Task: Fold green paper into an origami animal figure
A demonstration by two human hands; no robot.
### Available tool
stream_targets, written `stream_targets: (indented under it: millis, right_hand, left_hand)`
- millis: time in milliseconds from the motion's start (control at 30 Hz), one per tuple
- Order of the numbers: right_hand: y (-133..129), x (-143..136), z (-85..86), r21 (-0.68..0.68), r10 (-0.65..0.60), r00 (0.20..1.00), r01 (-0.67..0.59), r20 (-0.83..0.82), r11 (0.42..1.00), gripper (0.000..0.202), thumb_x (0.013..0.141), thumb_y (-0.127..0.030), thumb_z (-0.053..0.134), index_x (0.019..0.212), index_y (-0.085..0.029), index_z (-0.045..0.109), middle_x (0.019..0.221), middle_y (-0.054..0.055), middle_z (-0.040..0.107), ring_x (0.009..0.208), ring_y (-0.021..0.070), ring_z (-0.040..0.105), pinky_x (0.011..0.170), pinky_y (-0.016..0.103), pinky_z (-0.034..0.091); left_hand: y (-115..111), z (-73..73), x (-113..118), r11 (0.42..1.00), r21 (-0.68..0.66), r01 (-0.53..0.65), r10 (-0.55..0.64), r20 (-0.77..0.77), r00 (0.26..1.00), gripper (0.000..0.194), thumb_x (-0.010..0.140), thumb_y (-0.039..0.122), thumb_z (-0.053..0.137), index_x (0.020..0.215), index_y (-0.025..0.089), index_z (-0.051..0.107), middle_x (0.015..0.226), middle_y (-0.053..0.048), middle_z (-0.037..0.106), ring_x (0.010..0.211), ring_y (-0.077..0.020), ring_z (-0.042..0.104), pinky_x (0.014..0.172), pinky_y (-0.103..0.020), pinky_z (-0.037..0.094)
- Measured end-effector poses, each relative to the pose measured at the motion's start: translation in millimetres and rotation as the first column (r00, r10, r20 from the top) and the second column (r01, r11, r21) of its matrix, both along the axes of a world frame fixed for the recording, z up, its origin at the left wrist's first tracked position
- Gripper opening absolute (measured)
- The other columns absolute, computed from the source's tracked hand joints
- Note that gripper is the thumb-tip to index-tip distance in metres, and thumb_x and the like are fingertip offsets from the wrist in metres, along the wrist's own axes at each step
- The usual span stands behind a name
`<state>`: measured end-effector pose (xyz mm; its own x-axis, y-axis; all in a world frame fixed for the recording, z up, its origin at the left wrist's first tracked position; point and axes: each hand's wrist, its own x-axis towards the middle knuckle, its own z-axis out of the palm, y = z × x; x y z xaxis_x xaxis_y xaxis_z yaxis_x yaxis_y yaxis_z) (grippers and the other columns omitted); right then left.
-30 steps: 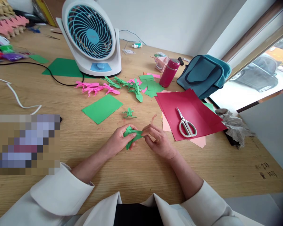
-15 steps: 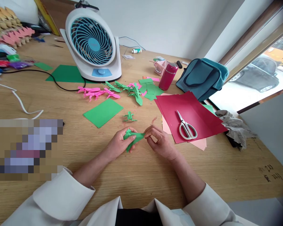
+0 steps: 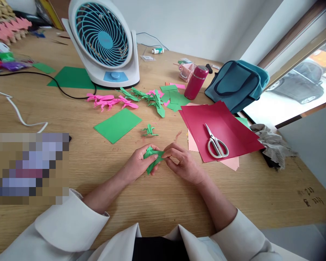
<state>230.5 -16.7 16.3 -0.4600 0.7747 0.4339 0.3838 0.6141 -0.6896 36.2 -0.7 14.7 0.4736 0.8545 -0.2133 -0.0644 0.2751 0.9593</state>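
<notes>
A partly folded piece of green paper (image 3: 151,163) is between my hands, above the wooden table. My left hand (image 3: 141,162) grips its body, thumb lying on top and fingers behind. At the paper's right end, my right hand (image 3: 182,162) pinches the narrow tip between thumb and fingers. Just beyond my hands a small green paper figure with thin legs (image 3: 149,130) stands on the table. To its left lies a flat green paper rectangle (image 3: 118,125).
Pink folded figures (image 3: 105,100) and green ones (image 3: 158,103) lie before a white fan (image 3: 104,40). Scissors (image 3: 216,144) rest on red sheets (image 3: 198,123) at right. Behind stand a red flask (image 3: 196,82) and a teal bag (image 3: 236,85). A black cable (image 3: 57,82) crosses the left.
My right hand has shifted slightly left along the green paper, so less of its pointed end shows. The camera view has tilted a little, moving the background.
</notes>
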Motion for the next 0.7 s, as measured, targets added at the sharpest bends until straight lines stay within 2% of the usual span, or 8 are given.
stream_targets:
  millis: [233, 333, 433, 500, 600, 700]
  right_hand:
    - [2.1, 4.6, -2.8, 0.006, -0.035, 0.999, 0.035, 0.002, 0.999, 0.01, 0.093, -0.014, 0.053, 0.091, -0.022, 0.059, 0.091, 0.006, 0.063, 0.083, 0.0168, 0.063, 0.075, 0.032, 0.053]
    - [3.1, 7.4, -1.0, 0.016, -0.049, 0.999, 0.048, 0.012, 0.999, 0.01, 0.094, -0.015, 0.053, 0.09, -0.022, 0.058, 0.089, 0.005, 0.063, 0.081, 0.0162, 0.062, 0.073, 0.031, 0.053]
    - [3.6, 9.1, 1.6, 0.02, -0.048, 0.999, 0.048, 0.017, 0.999, 0.01, 0.094, -0.015, 0.053, 0.089, -0.022, 0.058, 0.088, 0.005, 0.062, 0.081, 0.016, 0.062, 0.072, 0.031, 0.052]
    - [3.5, 9.4, 3.2, 0.014, -0.049, 0.999, 0.049, 0.024, 0.999, 0.01, 0.093, -0.015, 0.053, 0.09, -0.021, 0.059, 0.088, 0.005, 0.063, 0.079, 0.0159, 0.062, 0.072, 0.031, 0.052]
    - [3.2, 9.0, 5.2, 0.021, -0.045, 0.998, 0.044, 0.036, 0.999, 0.01, 0.094, -0.015, 0.052, 0.09, -0.021, 0.059, 0.088, 0.005, 0.062, 0.078, 0.0158, 0.061, 0.07, 0.031, 0.052]
    - [2.9, 8.5, 5.9, 0.04, -0.045, 0.998, 0.043, 0.051, 0.998, 0.011, 0.094, -0.014, 0.052, 0.09, -0.021, 0.059, 0.088, 0.005, 0.063, 0.079, 0.0162, 0.061, 0.072, 0.031, 0.052]
  left_hand:
    - [-0.2, 1.0, -0.4, 1.0, 0.007, 0.023, -0.023, -0.004, 1.0, 0.018, 0.081, 0.027, 0.063, 0.095, 0.018, 0.055, 0.063, 0.003, 0.056, 0.053, -0.0115, 0.055, 0.041, -0.02, 0.047]
    - [0.3, 0.7, -1.5, 0.998, 0.041, 0.051, -0.05, -0.036, 0.998, 0.018, 0.083, 0.03, 0.06, 0.097, 0.019, 0.055, 0.06, 0.004, 0.055, 0.051, -0.0117, 0.054, 0.041, -0.02, 0.046]
    - [-0.2, 0.4, -2.1, 0.992, 0.082, 0.097, -0.087, -0.111, 0.99, 0.031, 0.081, 0.034, 0.067, 0.104, 0.02, 0.053, 0.063, 0.006, 0.055, 0.046, -0.0101, 0.05, 0.042, -0.021, 0.044]
    - [-0.9, 1.1, -2.1, 0.985, 0.147, 0.087, -0.056, -0.204, 0.977, 0.046, 0.073, 0.034, 0.076, 0.111, 0.022, 0.053, 0.08, 0.002, 0.062, 0.05, -0.0098, 0.052, 0.045, -0.022, 0.045]
    - [-2.2, 2.4, -1.9, 0.933, 0.358, 0.035, 0.094, -0.336, 0.937, 0.057, 0.062, 0.027, 0.085, 0.112, 0.023, 0.057, 0.108, -0.004, 0.064, 0.079, -0.0171, 0.064, 0.066, -0.027, 0.052]
    - [-3.2, 1.3, -2.1, 0.848, 0.529, 0.024, 0.214, -0.384, 0.898, 0.054, 0.064, 0.021, 0.083, 0.111, 0.023, 0.058, 0.107, -0.003, 0.065, 0.099, -0.0227, 0.064, 0.088, -0.032, 0.048]
